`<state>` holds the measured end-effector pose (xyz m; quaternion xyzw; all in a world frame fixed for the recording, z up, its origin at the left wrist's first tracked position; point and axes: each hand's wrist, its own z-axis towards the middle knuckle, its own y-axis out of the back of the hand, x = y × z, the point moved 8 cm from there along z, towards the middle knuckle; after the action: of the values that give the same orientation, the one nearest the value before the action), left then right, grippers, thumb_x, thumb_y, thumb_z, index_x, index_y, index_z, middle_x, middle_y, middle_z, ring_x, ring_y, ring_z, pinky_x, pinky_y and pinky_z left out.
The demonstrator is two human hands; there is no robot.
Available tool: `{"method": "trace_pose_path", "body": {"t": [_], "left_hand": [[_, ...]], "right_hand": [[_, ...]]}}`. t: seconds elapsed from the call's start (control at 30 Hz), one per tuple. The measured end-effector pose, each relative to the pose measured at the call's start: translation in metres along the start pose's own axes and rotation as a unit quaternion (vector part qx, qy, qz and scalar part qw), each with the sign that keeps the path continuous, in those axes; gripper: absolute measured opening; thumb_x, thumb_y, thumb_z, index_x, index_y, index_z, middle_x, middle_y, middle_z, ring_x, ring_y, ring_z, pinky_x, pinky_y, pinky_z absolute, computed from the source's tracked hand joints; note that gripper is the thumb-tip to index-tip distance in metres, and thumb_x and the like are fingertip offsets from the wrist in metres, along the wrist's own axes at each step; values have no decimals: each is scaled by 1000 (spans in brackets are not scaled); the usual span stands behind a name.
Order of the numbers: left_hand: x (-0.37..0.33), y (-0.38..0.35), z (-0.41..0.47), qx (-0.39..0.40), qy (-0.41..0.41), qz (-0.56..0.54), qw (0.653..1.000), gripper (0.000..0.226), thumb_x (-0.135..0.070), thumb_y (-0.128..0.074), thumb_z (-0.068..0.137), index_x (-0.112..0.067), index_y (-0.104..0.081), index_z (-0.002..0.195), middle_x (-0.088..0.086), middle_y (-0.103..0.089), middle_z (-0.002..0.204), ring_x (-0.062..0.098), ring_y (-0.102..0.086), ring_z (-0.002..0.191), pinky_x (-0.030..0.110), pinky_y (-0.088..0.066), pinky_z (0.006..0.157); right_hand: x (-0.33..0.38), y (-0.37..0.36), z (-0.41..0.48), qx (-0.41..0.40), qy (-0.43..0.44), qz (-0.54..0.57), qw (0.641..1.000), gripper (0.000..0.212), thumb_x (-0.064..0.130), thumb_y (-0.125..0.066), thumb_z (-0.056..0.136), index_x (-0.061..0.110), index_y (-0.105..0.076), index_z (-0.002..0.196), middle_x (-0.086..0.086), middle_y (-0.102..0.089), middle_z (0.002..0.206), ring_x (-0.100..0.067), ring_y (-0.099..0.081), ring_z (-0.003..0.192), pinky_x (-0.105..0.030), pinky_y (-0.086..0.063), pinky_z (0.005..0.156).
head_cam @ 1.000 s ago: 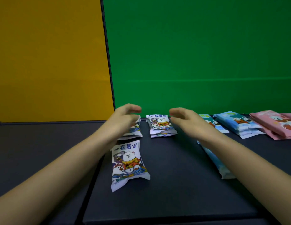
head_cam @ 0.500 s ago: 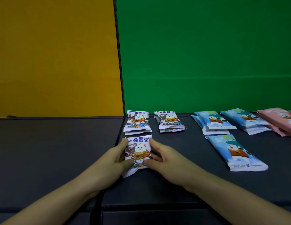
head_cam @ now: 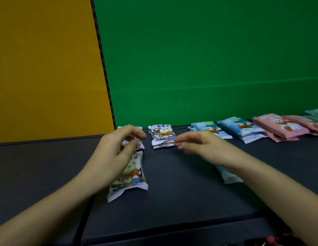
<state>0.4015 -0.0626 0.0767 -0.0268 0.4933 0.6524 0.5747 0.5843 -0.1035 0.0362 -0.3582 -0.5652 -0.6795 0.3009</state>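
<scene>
Now both hands are off the work. My left hand (head_cam: 115,150) hangs with its fingers curled over the rear-left stack of white cartoon-printed snack packets (head_cam: 139,129). Blur hides whether it pinches the top one. My right hand (head_cam: 201,144) floats relaxed and empty, fingers pointing to nine o'clock at the second white stack (head_cam: 161,136). The single white foil packet (head_cam: 131,176) lies flat on the black table (head_cam: 181,201), at six o'clock from my left hand. Half a second ago both hands pinched its sides. Released, it looks placed, so I judge the stacks come next. A pale blue packet (head_cam: 229,176) peeks from under my right forearm.
</scene>
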Motion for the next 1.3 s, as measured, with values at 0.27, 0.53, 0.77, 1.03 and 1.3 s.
{"method": "trace_pose_path", "body": {"t": [0.27, 0.53, 0.77, 1.03, 1.3], "left_hand": [[-10, -139, 90, 107, 189, -85, 972, 32, -9, -46, 95, -11, -52, 126, 3, -54, 117, 15, -50, 104, 22, -40, 81], [9, -215, 109, 74, 337, -212, 914, 19, -4, -39, 95, -4, -56, 102, 10, -60, 93, 15, -54, 75, 19, -45, 64], [10, -224, 107, 31, 323, -275, 905, 37, 5, -35, 93, 0, -52, 126, 15, -62, 111, 25, -59, 93, 31, -48, 82], [6, -226, 113, 26, 317, -292, 902, 34, 8, -33, 92, -13, -57, 102, 3, -65, 86, 16, -62, 74, 24, -52, 70], [-9, -213, 104, 31, 308, -237, 921, 39, 6, -33, 94, 1, -45, 131, 4, -56, 111, 7, -56, 75, 9, -48, 62]], "right_hand": [[-96, 119, 50, -147, -79, -76, 983, 22, 13, -50, 93, -4, -59, 103, -23, -62, 107, -28, -57, 100, -32, -41, 87], [-123, 95, 68, -75, -95, -72, 990, 44, 27, -43, 96, 3, -41, 134, -17, -55, 130, -29, -53, 117, -31, -42, 90], [-130, 92, 69, -92, -104, 90, 986, 23, 15, -43, 96, 7, -54, 115, -13, -61, 122, -26, -58, 108, -39, -44, 100], [-138, 78, 85, -47, -120, 153, 980, 53, 21, -44, 94, 12, -31, 145, -10, -52, 138, -25, -54, 119, -41, -42, 105], [-122, 87, 71, -83, -124, 127, 981, 40, 23, -37, 97, 9, -45, 134, -10, -54, 134, -26, -53, 118, -39, -39, 105]]}}
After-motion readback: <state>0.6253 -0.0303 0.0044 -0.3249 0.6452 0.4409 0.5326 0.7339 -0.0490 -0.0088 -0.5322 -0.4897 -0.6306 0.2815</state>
